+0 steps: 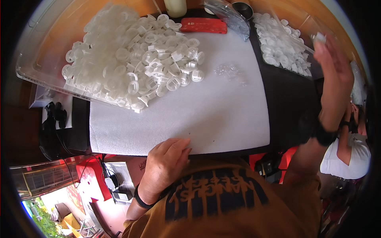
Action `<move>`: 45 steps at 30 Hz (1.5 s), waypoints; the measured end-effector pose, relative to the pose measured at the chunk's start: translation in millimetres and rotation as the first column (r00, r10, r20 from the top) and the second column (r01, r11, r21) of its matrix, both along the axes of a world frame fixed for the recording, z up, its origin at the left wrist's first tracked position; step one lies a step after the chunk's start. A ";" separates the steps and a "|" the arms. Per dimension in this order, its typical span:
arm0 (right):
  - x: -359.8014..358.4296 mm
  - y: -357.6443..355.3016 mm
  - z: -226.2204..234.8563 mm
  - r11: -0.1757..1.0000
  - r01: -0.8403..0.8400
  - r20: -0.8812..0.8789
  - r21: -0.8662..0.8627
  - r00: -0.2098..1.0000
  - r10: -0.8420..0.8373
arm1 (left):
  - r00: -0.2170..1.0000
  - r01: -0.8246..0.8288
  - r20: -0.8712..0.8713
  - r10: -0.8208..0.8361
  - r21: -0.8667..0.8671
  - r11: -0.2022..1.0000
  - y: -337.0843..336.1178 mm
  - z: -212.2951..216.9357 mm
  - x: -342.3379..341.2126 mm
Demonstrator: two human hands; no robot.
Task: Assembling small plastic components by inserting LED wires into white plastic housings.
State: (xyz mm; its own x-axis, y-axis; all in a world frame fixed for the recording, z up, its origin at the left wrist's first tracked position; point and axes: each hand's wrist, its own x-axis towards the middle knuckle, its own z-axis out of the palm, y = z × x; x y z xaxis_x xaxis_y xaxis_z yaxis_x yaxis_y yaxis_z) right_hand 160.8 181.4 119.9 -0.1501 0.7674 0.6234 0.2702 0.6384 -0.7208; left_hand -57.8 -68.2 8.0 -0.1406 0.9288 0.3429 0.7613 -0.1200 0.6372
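Note:
My right hand [335, 61] is raised at the far right, beside a clear bin of white plastic parts [279, 47]. Its fingertips pinch a small white plastic part [319, 37], slightly blurred. At the near edge of the white foam mat [234, 127] lies my left hand [166, 160], its fingers curled together. Whatever it may hold is hidden. A big heap of round white plastic parts [158, 59] spills from a tilted clear tub [43, 73] onto the mat. Right of the heap lies a small cluster of clear pieces [232, 74].
Behind the mat lie a red packet [203, 25], a clear plastic bag [230, 18] and a dark round bowl [243, 10]. A pale container [175, 7] stands there too. Black cabled equipment [53, 119] sits at left. Another person in a white shirt [345, 158] is at right.

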 end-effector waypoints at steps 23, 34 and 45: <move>-127.4 -18.2 -115.4 0.889 -0.457 0.626 -0.033 0.684 0.375 | 0.986 -0.037 0.142 0.086 -0.321 0.946 8.2 26.7 9.3; -56.5 0.6 -86.6 0.488 -0.559 -0.228 -0.670 0.781 0.582 | 0.904 0.301 0.401 -0.146 -0.357 0.884 45.4 75.4 21.3; -32.1 31.8 -111.1 0.283 -0.777 -0.719 -0.562 0.628 0.296 | 0.940 0.160 -0.241 -0.243 -0.317 0.935 146.0 43.2 44.9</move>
State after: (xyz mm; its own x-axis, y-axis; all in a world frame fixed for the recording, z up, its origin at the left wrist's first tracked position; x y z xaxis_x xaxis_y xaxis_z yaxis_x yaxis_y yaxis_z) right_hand 128.7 213.2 8.8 -0.6672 0.7417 -0.0693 -0.3532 -0.3969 -0.8472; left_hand -12.9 77.8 51.2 0.1205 0.9913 0.0538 0.8886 -0.1318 0.4393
